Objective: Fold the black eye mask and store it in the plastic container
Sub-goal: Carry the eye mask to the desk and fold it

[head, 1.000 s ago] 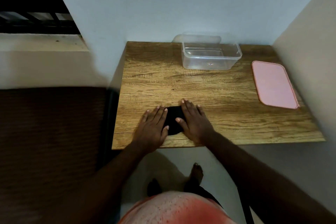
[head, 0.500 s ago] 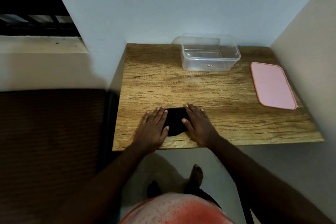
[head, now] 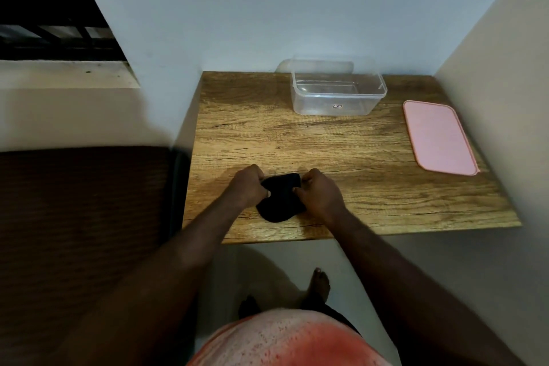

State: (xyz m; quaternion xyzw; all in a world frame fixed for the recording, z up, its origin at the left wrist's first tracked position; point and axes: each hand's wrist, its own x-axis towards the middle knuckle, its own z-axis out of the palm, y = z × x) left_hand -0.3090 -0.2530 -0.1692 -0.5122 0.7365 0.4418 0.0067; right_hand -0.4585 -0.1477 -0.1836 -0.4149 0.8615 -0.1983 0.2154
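Black eye mask (head: 280, 197) lay bunched on the wooden table (head: 341, 142), near the table's front edge and well apart from the plastic container (head: 338, 92), which stood open and empty at the table's back edge against the wall. A pink lid (head: 439, 137) rested flat to the right of the container, near the side wall. The left hand (head: 248, 186) was curled closed on the mask's left end, and the right hand (head: 319, 190) was curled closed on its right end, both pinching fabric between thumb and fingers. The mask looked like soft, light cloth, limp and without any stiffness, so it would likely sag and spring open unless pinned. It seemed neither fragile nor slippery. Holding it by its two ends, as the hands did, appeared the sensible hold for bringing one half over the other; once doubled, a single pinch across the stacked layers would probably keep the fold shut on the way to the container. Whether a strap was tucked inside could not be told
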